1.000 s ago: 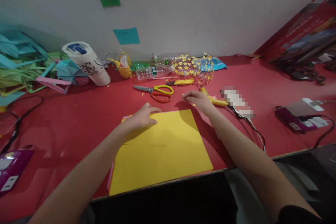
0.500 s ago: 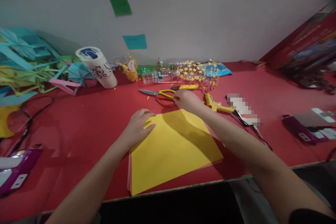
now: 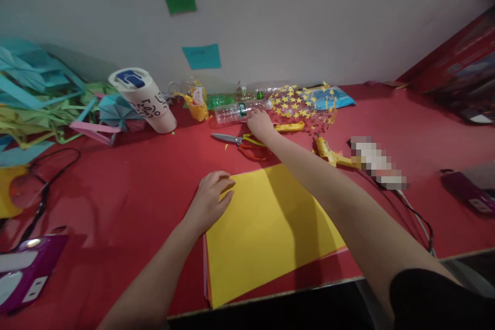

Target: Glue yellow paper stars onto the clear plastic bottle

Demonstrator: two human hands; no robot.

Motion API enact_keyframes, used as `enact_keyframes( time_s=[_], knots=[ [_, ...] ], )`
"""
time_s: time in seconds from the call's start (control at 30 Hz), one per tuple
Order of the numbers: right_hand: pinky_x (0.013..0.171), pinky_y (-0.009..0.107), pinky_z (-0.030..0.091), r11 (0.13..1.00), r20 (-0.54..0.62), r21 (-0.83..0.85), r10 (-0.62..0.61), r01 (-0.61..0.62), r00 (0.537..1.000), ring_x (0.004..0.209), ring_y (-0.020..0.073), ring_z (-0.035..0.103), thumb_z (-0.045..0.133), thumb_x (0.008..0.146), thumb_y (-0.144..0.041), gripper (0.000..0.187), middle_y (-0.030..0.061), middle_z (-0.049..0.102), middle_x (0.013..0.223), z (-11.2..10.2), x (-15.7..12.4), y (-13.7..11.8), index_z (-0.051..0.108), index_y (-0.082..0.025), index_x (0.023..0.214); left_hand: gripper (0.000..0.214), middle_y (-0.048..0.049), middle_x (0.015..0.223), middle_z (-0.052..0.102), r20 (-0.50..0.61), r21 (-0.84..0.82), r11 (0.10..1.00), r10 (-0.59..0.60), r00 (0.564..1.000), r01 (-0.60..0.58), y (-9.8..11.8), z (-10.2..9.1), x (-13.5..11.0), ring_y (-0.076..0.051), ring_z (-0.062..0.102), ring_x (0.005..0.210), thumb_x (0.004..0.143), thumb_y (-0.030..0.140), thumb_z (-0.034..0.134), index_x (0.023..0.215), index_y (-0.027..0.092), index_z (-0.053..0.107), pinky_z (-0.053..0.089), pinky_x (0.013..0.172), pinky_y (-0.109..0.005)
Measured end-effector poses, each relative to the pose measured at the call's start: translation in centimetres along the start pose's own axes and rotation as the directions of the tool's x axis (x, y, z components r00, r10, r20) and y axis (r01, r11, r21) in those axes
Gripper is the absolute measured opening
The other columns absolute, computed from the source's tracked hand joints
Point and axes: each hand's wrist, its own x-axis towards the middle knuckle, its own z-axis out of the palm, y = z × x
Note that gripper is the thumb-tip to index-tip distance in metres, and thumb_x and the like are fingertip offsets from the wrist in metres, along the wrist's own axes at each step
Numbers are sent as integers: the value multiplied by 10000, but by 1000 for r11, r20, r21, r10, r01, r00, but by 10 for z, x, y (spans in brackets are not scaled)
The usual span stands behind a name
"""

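My left hand (image 3: 212, 200) rests at the left edge of a stack of coloured paper, fingers apart. A yellow sheet (image 3: 263, 237) lies on top, with pink and orange edges showing beneath. My right hand (image 3: 261, 125) reaches across the paper to the clear plastic bottle (image 3: 228, 113), its fingers bent down just in front of it. A thin stick lies at those fingertips, mostly covered; what the fingers hold is hidden. Under the right wrist are scissors (image 3: 227, 138) with yellow and red handles. A yellow utility knife (image 3: 290, 127) lies just right of the hand.
A yellow glue gun (image 3: 328, 153) and a blurred-out device (image 3: 379, 162) with cables lie to the right. Behind stand a white cup (image 3: 149, 103), an orange-filled bottle (image 3: 198, 103) and gold star garland (image 3: 294, 103). Folded paper shapes (image 3: 34, 87) fill the left. Purple power strips (image 3: 33, 268) flank the table.
My right hand has moved away from the scissors handles, farther back to the front of the clear bottle. My left hand stays on the paper's edge. The view has shifted slightly.
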Motion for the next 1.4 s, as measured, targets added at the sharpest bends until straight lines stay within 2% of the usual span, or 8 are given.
enact_keyframes(
  time_s=[0.2, 0.3, 0.47, 0.67, 1.0, 1.2, 1.3, 1.4],
  knots=[
    [851, 349, 381, 990, -147, 69, -112, 123, 983, 1048, 263, 536, 383, 907, -120, 320, 170, 647, 1136, -31, -23, -8, 594, -100, 1147, 187, -98, 1136, 591, 47, -9, 1000, -22, 999, 23, 2, -1, 0, -246, 556, 1097, 886, 218, 488, 977, 196, 649, 446, 973, -426],
    [770, 329, 410, 981, -298, 193, 70, -12, 952, 982, 252, 571, 328, 934, -149, 330, 151, 635, 1119, -47, -46, 2, 577, -126, 1149, 195, -107, 1172, 574, 70, -11, 1000, -16, 997, 16, 2, -2, -1, -256, 537, 1132, 882, 219, 494, 1006, 194, 643, 432, 995, -446],
    [765, 392, 480, 937, -3, 254, 249, -240, 969, 868, 273, 629, 558, 866, -135, 121, 151, 669, 892, -27, -70, 36, 671, -122, 907, 220, -126, 1227, 552, 116, -29, 999, -21, 993, 25, 2, -2, -1, -271, 513, 1179, 880, 225, 498, 1036, 180, 645, 409, 1023, -474],
    [892, 396, 534, 931, -23, 289, 242, -225, 970, 1053, 187, 607, 566, 933, -379, 331, 80, 583, 1252, 0, -85, 48, 574, -202, 1212, 205, -106, 1197, 568, 74, -58, 998, -23, 997, 27, -1, 1, 0, -257, 532, 1145, 861, 225, 517, 1010, 194, 654, 416, 1024, -459],
    [615, 277, 353, 957, -134, 291, 41, 0, 990, 755, 184, 598, 457, 932, -271, 225, 79, 684, 914, -53, -90, -29, 662, -178, 930, 225, -101, 1198, 576, 74, -56, 998, -22, 997, 26, -1, 3, 1, -247, 515, 1159, 848, 199, 540, 1040, 196, 656, 399, 1037, -459],
    [631, 280, 369, 953, -49, 269, -129, 138, 990, 834, 207, 627, 383, 908, -138, 435, 100, 697, 1083, -53, -59, -88, 524, -181, 1317, 252, -103, 1227, 582, 103, -57, 998, -20, 994, 26, -1, 0, 0, -258, 521, 1176, 828, 189, 556, 1059, 204, 657, 403, 1054, -464],
    [673, 291, 407, 937, -53, 327, -114, 125, 992, 877, 224, 633, 389, 891, -121, 495, 123, 692, 1098, -55, -66, -85, 461, -141, 1381, 301, -116, 1306, 551, 140, -59, 997, -37, 989, 45, 1, -2, -2, -278, 488, 1245, 822, 202, 562, 1112, 201, 646, 375, 1086, -487],
    [752, 305, 439, 879, -162, 446, -104, 167, 981, 935, 227, 624, 394, 884, -135, 339, 130, 681, 1089, -60, -96, -58, 656, -129, 1098, 396, -129, 1407, 485, 193, -47, 998, -39, 981, 49, 3, -4, -4, -299, 414, 1334, 818, 239, 577, 1211, 199, 602, 317, 1124, -517]
  ],
)
